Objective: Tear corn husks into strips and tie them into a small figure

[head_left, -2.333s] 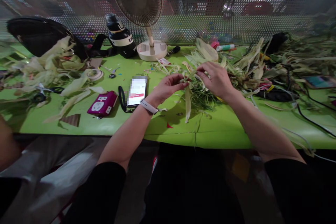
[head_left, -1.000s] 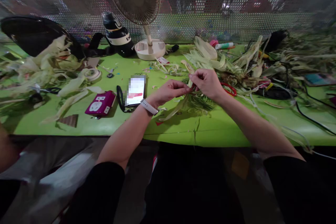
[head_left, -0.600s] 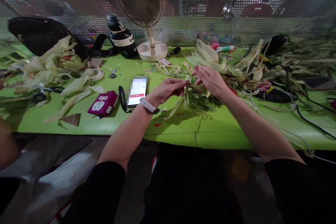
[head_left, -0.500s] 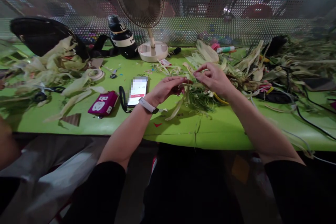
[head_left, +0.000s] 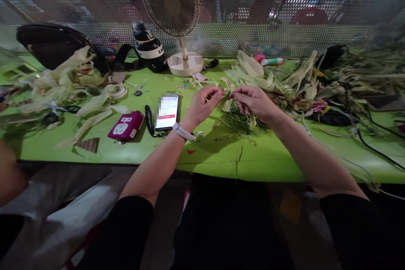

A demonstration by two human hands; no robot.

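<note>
Corn husk (head_left: 226, 104) is pinched between the fingertips of the left hand (head_left: 201, 104) and the right hand (head_left: 257, 103), over shredded greenery (head_left: 236, 123) on the green tabletop (head_left: 209, 159). It could be split if pulled too hard between the two pinches, snagged if loose strands were caught up, or dropped if either grip were slackened.
</note>
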